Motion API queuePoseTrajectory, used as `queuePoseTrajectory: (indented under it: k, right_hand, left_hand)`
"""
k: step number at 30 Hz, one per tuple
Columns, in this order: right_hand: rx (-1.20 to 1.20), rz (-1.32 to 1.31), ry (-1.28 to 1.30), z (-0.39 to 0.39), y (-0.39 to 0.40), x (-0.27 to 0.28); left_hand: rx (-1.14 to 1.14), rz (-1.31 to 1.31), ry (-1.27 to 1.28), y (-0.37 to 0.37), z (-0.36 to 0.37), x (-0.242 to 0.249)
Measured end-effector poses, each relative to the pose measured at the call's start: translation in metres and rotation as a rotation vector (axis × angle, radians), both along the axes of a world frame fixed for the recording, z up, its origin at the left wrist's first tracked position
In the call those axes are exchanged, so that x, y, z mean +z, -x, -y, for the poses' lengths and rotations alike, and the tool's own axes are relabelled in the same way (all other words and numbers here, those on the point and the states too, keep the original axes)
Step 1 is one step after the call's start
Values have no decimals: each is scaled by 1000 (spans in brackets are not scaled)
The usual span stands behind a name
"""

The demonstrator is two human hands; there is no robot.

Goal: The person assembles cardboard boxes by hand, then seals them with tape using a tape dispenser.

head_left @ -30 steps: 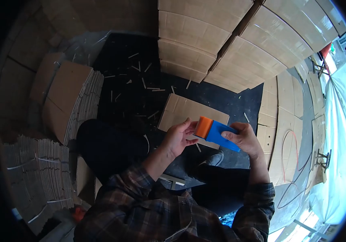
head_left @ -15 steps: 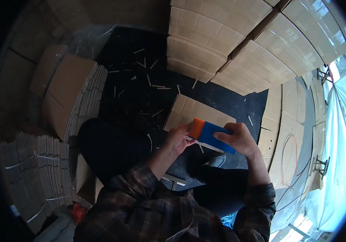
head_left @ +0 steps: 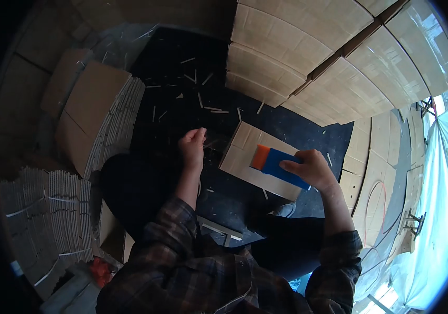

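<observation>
My right hand [head_left: 313, 168] grips a flat, oblong blue object with an orange end [head_left: 277, 164]; its exact kind I cannot make out. It is held above a closed cardboard box [head_left: 242, 144] on the floor, orange end toward the left. To the left of the box my left hand [head_left: 192, 147] is raised over the dark floor, with its fingers drawn together. Whether anything small is pinched in them cannot be seen.
Large cardboard boxes [head_left: 281, 47] are stacked at the back right. Bundled flat cardboard [head_left: 67, 209] and another flat stack [head_left: 90, 115] stand on the left. Thin scraps [head_left: 200, 99] litter the black floor [head_left: 177, 131]. A translucent sheet [head_left: 443, 209] hangs at the right.
My left hand has come away from the orange end and moved left and up. The blue and orange object stays in my right hand, shifted slightly right.
</observation>
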State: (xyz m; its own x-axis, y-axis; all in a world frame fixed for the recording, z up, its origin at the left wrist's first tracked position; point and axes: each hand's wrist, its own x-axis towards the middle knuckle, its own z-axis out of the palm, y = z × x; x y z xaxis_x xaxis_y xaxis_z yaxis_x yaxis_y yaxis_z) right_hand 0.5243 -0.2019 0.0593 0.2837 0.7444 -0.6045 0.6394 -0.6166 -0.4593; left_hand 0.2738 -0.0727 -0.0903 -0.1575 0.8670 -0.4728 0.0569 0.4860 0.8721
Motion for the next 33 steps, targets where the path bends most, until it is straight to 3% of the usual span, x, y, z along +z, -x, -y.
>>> queuePoseTrajectory:
  k: [5, 15, 20, 33]
  right_hand:
    - [15, 21, 27, -8, 1, 3]
    - [-52, -87, -30, 5, -4, -7]
    - [-264, -367, -80, 14, -30, -7]
    - [-281, -375, -90, 26, -46, -14]
  left_hand:
    - [-63, 6, -117, 1, -9, -2]
    - [-106, -11, -114, -1, -11, 2]
    - [-128, -65, -88, -8, -15, 20]
    - [-152, 20, -93, -9, -22, 18]
